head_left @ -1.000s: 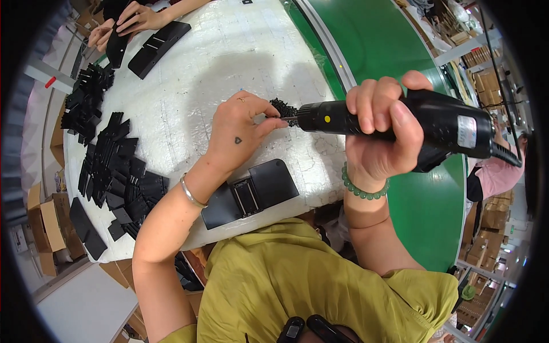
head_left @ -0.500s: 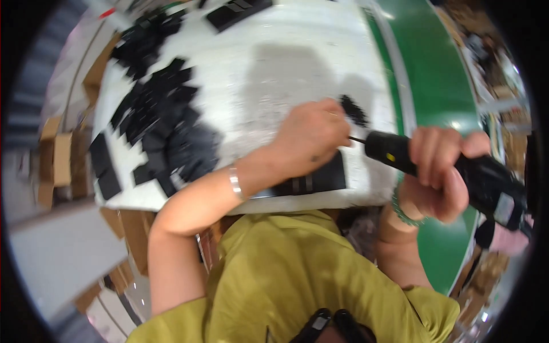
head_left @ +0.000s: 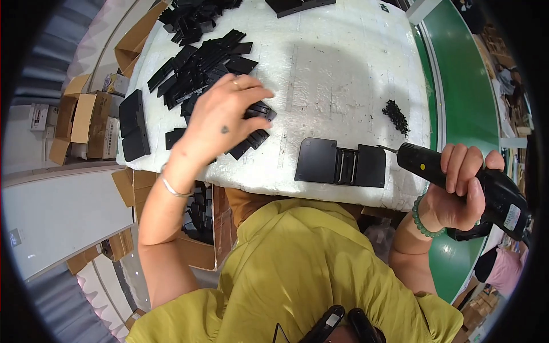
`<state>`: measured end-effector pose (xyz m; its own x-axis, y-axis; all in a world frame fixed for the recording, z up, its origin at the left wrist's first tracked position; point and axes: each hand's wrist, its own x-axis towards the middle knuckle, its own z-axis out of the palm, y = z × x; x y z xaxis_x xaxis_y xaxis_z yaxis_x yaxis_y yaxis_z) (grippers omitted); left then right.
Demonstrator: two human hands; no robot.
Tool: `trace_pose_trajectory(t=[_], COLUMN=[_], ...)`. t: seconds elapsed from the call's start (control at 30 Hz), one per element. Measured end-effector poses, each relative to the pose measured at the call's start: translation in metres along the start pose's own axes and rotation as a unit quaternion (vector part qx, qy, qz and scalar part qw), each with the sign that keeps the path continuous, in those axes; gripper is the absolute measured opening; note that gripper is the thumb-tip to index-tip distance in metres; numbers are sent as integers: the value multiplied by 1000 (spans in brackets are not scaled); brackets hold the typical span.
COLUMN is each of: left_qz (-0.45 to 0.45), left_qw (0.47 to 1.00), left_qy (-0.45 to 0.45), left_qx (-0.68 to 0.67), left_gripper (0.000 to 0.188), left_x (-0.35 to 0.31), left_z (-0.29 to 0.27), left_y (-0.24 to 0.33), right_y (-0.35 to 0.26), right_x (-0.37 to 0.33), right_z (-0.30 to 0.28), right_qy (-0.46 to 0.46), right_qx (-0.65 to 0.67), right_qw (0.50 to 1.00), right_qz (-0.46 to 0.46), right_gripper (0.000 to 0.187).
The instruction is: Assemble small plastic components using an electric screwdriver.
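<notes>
The hands are well apart, the left hand [head_left: 226,114] with thumb and fingers parted, the right hand [head_left: 464,177] clenched. A white-covered desk [head_left: 320,80] spreads before me. Below the left hand lies a heap of black parts [head_left: 200,66]; touching or not, I can't quite tell. The right hand grips a black power driver [head_left: 420,161], its bit just beside the corner of a flat black assembly [head_left: 317,163] at the desk's near edge. Beyond sits a little pile of tiny black pieces [head_left: 396,117].
</notes>
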<state>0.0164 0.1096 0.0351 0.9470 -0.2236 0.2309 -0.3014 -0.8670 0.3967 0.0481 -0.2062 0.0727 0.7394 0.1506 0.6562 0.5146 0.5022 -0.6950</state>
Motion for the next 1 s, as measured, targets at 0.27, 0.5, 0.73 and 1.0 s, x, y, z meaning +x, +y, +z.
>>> trace_pose_trajectory(t=[0.27,0.5,0.73,1.0], left_qz=[102,51,-54,124], left_qw=[995,986,939,927], left_qy=[1,112,-16,-212], left_qx=[8,-111,-338,-283], left_gripper=[28,18,33,29], left_x=[-1,12,21,49], left_z=[10,30,30,39], left_y=[-32,-12,39,67], right_y=[-2,-11,-15,-23], right_x=[-2,-7,-10,-17], right_z=[9,0,-16,-19], right_qy=[21,54,16,25], right_qx=[5,0,4,20], right_qw=[1000,998,1000,998], right_qz=[15,14,24,45], right_gripper=[39,39,42,36])
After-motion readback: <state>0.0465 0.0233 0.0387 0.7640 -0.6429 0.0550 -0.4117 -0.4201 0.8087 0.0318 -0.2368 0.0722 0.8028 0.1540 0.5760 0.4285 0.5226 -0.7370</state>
